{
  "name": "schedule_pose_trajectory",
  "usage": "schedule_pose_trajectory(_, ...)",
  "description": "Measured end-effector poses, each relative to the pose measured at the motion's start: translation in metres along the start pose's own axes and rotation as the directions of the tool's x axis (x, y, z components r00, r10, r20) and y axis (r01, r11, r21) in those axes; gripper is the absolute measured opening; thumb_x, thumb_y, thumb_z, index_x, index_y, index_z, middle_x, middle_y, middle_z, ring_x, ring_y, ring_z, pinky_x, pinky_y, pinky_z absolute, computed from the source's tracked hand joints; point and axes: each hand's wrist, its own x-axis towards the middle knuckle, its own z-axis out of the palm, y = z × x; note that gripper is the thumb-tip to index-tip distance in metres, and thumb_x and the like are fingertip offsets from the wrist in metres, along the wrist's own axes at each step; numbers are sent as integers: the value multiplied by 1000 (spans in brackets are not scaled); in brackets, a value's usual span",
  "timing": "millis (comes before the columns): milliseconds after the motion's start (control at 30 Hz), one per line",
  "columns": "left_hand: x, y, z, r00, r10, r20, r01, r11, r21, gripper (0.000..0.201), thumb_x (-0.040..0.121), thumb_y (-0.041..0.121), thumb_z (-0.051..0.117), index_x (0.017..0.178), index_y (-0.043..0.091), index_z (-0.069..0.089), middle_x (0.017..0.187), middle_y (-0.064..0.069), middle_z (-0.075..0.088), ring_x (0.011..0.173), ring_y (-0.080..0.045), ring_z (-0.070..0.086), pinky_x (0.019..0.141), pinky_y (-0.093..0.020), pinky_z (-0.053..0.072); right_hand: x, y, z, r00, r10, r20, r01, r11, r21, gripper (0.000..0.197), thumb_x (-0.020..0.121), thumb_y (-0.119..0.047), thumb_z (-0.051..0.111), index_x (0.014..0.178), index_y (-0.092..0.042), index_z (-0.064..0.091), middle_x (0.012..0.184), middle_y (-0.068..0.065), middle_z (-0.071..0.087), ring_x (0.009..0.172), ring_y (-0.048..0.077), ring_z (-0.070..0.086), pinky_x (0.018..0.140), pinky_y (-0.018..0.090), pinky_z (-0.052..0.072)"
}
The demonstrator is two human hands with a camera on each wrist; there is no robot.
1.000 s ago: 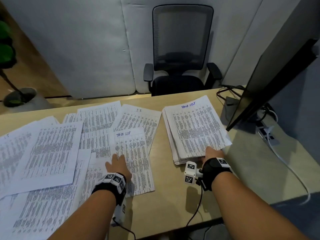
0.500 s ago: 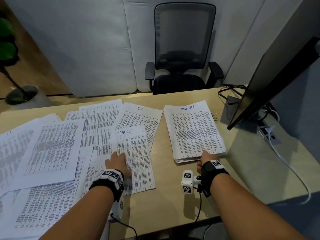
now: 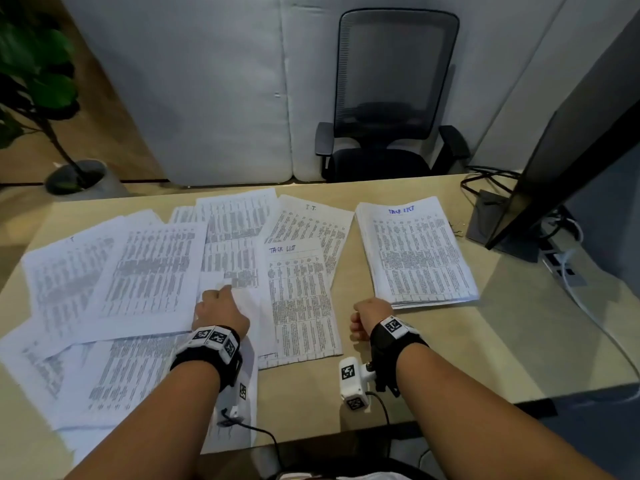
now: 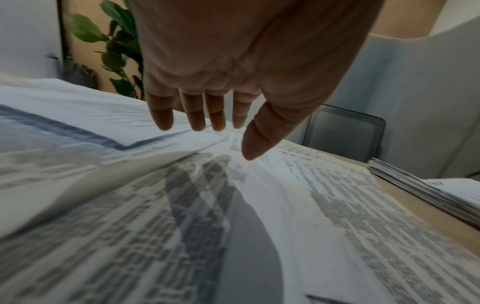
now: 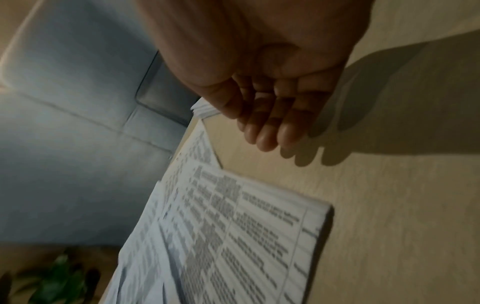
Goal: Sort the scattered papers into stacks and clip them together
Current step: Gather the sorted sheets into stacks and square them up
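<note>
Loose printed sheets (image 3: 149, 271) lie scattered and overlapping across the left half of the desk. My left hand (image 3: 221, 301) hovers over them with straight fingers (image 4: 197, 121) spread, holding nothing. A loose sheet headed TASK LIST (image 3: 301, 299) lies just right of that hand, overlapping a sheet headed I.T. (image 3: 311, 223). A squared stack headed TASK LIST (image 3: 415, 254) sits at the right. My right hand (image 3: 367, 318) is over bare desk by the stack's near left corner, fingers (image 5: 267, 133) loosely curled and empty.
A tilted monitor (image 3: 568, 150) with cables stands at the right, a few small dark wire items (image 3: 457, 228) beside its base. An office chair (image 3: 391, 109) is behind the desk (image 3: 450, 358), a potted plant (image 3: 38, 98) at the far left.
My right hand let go of the stack's near edge and drew back left onto bare desk; the stack now lies squared. My left hand shifted left off the loose TASK LIST sheet.
</note>
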Motion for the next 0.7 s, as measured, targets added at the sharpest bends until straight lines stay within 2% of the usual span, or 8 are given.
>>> schedule_pose_trajectory(67, 3, -22, -4, 997, -74, -2, 74, 997, -6, 78, 84, 16, 58, 151, 23, 19, 157, -9, 12, 140, -36, 18, 109, -55, 31, -8, 1, 19, 986, -169, 13, 168, 967, -190, 14, 91, -13, 46, 89, -9, 59, 70, 11, 61, 56, 24, 55, 57, 37, 51)
schedule_pose_trajectory(133, 5, -45, -8, 985, -168, 39, 168, 986, -8, 88, 85, 20, 57, 153, 28, 2, 160, -6, -10, 145, -38, 0, 114, -59, 18, -13, 2, 35, 944, -324, 65, 312, 808, -500, 18, 91, -16, 48, 97, -13, 65, 92, 6, 66, 79, 23, 62, 72, 33, 53)
schedule_pose_trajectory(200, 7, -68, -15, 961, -268, 71, 270, 963, -22, 90, 87, 25, 56, 153, 30, -5, 159, -7, -19, 144, -42, -8, 115, -59, 11, -14, 2, 53, 902, -407, 143, 390, 629, -673, 23, 91, -15, 49, 106, -14, 66, 111, 6, 61, 98, 24, 60, 83, 27, 47)
schedule_pose_trajectory(300, 5, -103, -30, 911, -400, 102, 402, 916, -1, 89, 86, 34, 56, 153, 31, -4, 158, -14, -19, 143, -47, -5, 116, -57, 7, -14, 5, 81, 830, -475, 293, 486, 356, -798, 36, 93, -20, 49, 128, -18, 55, 136, 10, 42, 124, 29, 45, 105, 34, 38)
schedule_pose_trajectory(367, 3, -127, -32, 872, -467, 146, 472, 882, -1, 91, 85, 36, 56, 152, 35, -5, 157, -13, -22, 142, -49, -7, 115, -59, 7, -15, 10, 97, 764, -486, 424, 567, 194, -801, 49, 94, -23, 48, 142, -22, 40, 150, 9, 28, 136, 29, 30, 113, 37, 28)
schedule_pose_trajectory(433, 1, -145, -28, 857, -476, 199, 486, 874, -1, 95, 81, 39, 59, 151, 39, -7, 157, -12, -23, 141, -52, -5, 113, -62, 11, -16, 14, 112, 730, -434, 528, 613, 73, -787, 59, 94, -30, 47, 149, -31, 24, 159, 3, 10, 144, 29, 13, 116, 47, 19)
schedule_pose_trajectory(567, -5, -148, -17, 889, -402, 220, 413, 911, -2, 100, 72, 46, 60, 149, 42, -3, 159, -7, -14, 140, -52, 2, 110, -64, 18, -16, 24, 128, 802, -211, 559, 552, -98, -828, 66, 93, -49, 40, 147, -48, 2, 159, -12, -10, 145, 35, -12, 110, 67, 4)
schedule_pose_trajectory(700, -6, -122, -10, 907, -317, 279, 333, 943, -11, 102, 70, 47, 64, 149, 44, 1, 159, -6, -7, 139, -50, 8, 109, -60, 24, -8, 27, 111, 833, -264, 486, 467, -134, -874, 65, 89, -56, 41, 145, -46, 10, 158, -13, -7, 145, 35, -15, 106, 71, 2)
